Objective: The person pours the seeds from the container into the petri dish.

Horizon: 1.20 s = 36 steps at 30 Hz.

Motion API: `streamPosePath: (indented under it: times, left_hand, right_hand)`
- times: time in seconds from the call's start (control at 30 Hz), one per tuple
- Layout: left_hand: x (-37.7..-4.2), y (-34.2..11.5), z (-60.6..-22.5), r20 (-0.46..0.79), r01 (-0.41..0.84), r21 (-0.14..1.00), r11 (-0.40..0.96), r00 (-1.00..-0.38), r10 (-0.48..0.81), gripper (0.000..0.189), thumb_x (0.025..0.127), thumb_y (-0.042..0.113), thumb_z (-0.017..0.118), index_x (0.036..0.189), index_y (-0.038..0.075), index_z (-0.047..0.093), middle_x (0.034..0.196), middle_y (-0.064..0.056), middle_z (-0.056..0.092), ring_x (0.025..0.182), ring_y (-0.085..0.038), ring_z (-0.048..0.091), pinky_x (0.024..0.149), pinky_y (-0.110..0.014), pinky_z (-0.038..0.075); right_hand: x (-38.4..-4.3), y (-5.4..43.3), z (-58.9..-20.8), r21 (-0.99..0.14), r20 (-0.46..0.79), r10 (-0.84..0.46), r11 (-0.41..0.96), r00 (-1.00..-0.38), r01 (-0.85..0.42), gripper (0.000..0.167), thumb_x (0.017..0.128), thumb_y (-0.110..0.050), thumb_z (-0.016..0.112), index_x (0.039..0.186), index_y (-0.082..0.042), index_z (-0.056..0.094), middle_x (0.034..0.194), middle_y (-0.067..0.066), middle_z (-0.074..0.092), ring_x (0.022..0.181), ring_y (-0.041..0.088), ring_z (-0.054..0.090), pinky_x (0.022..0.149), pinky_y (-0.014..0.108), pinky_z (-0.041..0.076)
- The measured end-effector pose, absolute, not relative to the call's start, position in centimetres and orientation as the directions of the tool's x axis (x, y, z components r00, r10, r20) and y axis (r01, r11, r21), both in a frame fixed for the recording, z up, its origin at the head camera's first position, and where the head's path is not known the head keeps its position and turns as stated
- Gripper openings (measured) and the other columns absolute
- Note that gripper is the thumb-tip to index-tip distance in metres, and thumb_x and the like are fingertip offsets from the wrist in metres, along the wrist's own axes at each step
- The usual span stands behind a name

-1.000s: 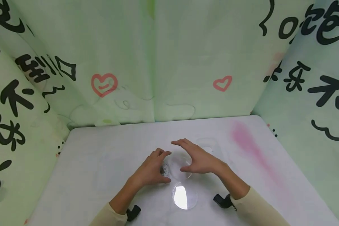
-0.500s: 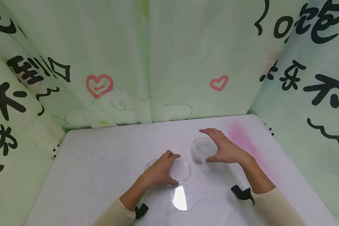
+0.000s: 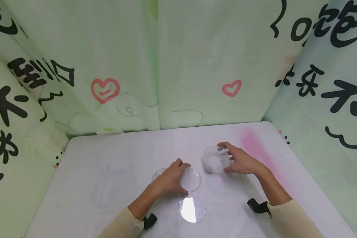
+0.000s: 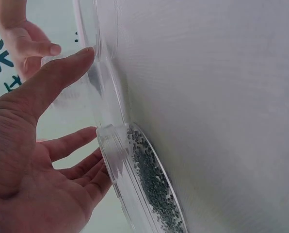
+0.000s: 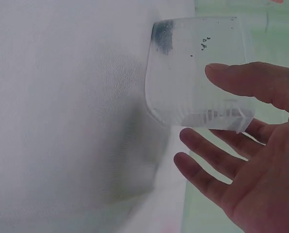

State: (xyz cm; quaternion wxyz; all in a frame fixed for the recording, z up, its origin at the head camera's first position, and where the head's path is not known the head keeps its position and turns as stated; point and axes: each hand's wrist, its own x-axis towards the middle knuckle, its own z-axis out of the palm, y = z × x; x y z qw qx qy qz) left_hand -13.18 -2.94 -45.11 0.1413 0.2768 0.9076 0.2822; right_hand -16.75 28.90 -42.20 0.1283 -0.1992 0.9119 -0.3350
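Note:
My left hand (image 3: 170, 181) reaches over the left petri dish (image 4: 154, 184), which holds dark granules. Its thumb and forefinger, fairly straight, rest at the left rim of a middle clear round dish (image 3: 193, 180). Another flat clear round dish or lid (image 3: 193, 208) lies nearer me and catches a bright reflection. Farther off at the right, my right hand (image 3: 242, 160) grips a clear plastic tub (image 5: 193, 82), thumb on the near wall and fingers behind it. Some dark granules show in the tub's bottom corner, with a few stuck to its wall.
A white cloth covers the table (image 3: 122, 185), with a pink stain (image 3: 258, 145) right of the tub. Pale green curtains (image 3: 190, 66) with black characters and red hearts stand behind and at both sides. A black wrist mount (image 3: 257, 206) sticks out from each sleeve.
My right hand has moved from the dishes to the tub at the right and settled about it. The left hand has shifted slightly right, from the granule dish to the middle dish.

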Motion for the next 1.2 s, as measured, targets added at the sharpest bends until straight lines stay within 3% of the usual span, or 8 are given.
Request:
streamPosePath:
  times: [0.47, 0.7, 1.0, 1.2]
  left_hand:
    - [-13.9, -3.0, -44.8, -0.118, 0.391, 0.608, 0.691, -0.816, 0.566, 0.085, 0.070, 0.020, 0.097, 0.144, 0.006, 0.056, 0.123, -0.007, 0.053, 0.114, -0.021, 0.056, 0.099, -0.034, 0.053]
    - [-14.1, -2.8, -44.8, -0.133, 0.375, 0.599, 0.708, -0.825, 0.550, 0.087, 0.069, 0.021, 0.098, 0.144, 0.007, 0.057, 0.125, -0.008, 0.054, 0.115, -0.023, 0.057, 0.097, -0.036, 0.054]
    - [-14.2, -2.5, -44.8, -0.148, 0.365, 0.598, 0.714, -0.825, 0.546, 0.086, 0.069, 0.021, 0.098, 0.143, 0.006, 0.058, 0.126, -0.009, 0.055, 0.114, -0.022, 0.058, 0.097, -0.035, 0.055]
    - [-14.2, -2.4, -44.5, -0.148, 0.359, 0.604, 0.712, -0.827, 0.542, 0.086, 0.069, 0.021, 0.098, 0.144, 0.006, 0.058, 0.125, -0.008, 0.055, 0.112, -0.021, 0.057, 0.096, -0.034, 0.054]
  right_hand:
    - [-16.4, 27.8, -41.6, -0.733, -0.044, -0.446, 0.622, -0.894, -0.275, 0.083, 0.077, -0.002, 0.083, 0.148, -0.011, 0.042, 0.148, 0.017, 0.053, 0.139, 0.047, 0.050, 0.107, 0.060, 0.048]
    - [-15.9, 26.4, -41.1, -0.722, 0.015, -0.463, 0.608, -0.886, -0.329, 0.084, 0.076, 0.002, 0.083, 0.148, -0.010, 0.043, 0.142, 0.014, 0.058, 0.132, 0.037, 0.056, 0.107, 0.060, 0.049]
    - [-14.9, 24.7, -41.0, -0.650, 0.083, -0.478, 0.639, -0.874, -0.412, 0.089, 0.070, -0.001, 0.087, 0.148, -0.011, 0.044, 0.138, 0.008, 0.057, 0.117, 0.024, 0.059, 0.099, 0.053, 0.053]
    - [-14.5, 24.1, -41.0, -0.560, 0.137, -0.506, 0.669, -0.851, -0.488, 0.089, 0.067, 0.000, 0.087, 0.146, -0.012, 0.048, 0.139, 0.006, 0.055, 0.124, 0.027, 0.053, 0.098, 0.051, 0.051]
